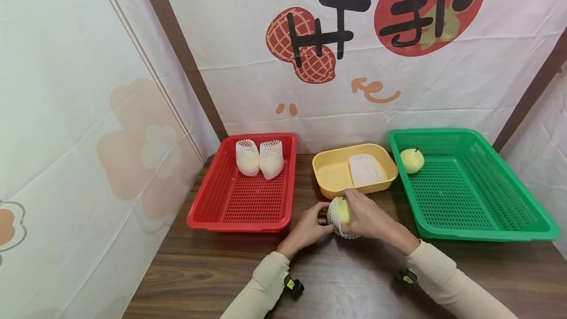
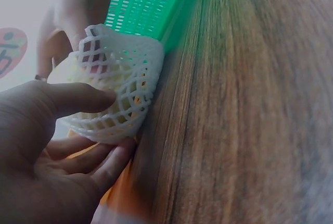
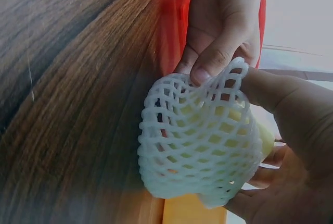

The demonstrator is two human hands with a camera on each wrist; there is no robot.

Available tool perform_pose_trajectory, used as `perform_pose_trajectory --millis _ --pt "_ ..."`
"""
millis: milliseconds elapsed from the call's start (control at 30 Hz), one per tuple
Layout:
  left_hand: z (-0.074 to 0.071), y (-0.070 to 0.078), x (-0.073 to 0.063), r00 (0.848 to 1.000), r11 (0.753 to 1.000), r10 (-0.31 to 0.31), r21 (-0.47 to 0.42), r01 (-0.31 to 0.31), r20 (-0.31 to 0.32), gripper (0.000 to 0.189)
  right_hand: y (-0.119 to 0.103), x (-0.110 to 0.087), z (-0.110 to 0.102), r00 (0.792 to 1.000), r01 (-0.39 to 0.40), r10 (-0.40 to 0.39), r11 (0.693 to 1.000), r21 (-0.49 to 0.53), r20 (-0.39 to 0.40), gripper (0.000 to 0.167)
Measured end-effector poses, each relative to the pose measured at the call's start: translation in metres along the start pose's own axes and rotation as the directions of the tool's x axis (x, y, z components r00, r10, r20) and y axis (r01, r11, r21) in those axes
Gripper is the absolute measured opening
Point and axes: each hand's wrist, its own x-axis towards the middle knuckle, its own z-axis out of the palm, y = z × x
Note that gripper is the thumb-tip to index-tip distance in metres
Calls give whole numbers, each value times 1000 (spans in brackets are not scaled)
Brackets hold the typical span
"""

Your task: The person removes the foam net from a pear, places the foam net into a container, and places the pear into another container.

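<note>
A pale yellow-green pear (image 1: 343, 209) sits partly inside a white foam net sleeve (image 1: 333, 216), low over the table in front of the yellow tray. My left hand (image 1: 308, 229) pinches the sleeve from the left, its thumb (image 2: 86, 99) on the mesh and its fingers under it in the left wrist view. From the right, my right hand (image 1: 368, 214) grips the pear, thumb and fingers spread around it. In the right wrist view the mesh (image 3: 200, 140) hangs loose past the pear, towards the table.
A red basket (image 1: 195, 218) on the left holds two netted pears (image 1: 248, 159). The yellow tray (image 1: 336, 174) behind my hands holds flat foam nets (image 1: 365, 169). On the right, a green basket (image 1: 483, 234) has one bare pear (image 1: 412, 161). A printed cloth hangs behind.
</note>
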Motion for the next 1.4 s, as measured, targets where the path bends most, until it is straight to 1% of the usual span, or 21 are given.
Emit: perform_pose_trajectory --millis 200,467,700,800,1033,1167,1267,1400 --pt "0 -1 1 1000 1000 3 7 -3 -11 52 1 0 -4 999 26 -26 1000 1 -18 70" --pt "1 0 4 999 1000 19 16 -18 -43 45 2 1 -9 998 31 -29 999 23 -54 70" --pt "2 0 4 997 998 22 63 -17 -79 38 4 1 -12 997 40 -38 999 31 -65 71" --pt "1 2 4 995 997 19 76 -12 -93 34 4 1 -13 998 31 -29 999 37 -60 71" --pt "0 4 5 992 993 14 117 2 -129 18 2 1 -17 998 13 -8 998 65 -64 73" --pt "0 5 5 987 991 28 130 -7 -160 12 1 2 -19 997 22 -16 997 70 -79 72" --pt "0 5 5 983 989 50 144 -25 -178 9 2 2 -20 996 31 -25 997 74 -84 72" --pt "0 6 6 981 987 61 154 -32 -186 6 2 3 -22 995 50 -44 996 69 -95 73"
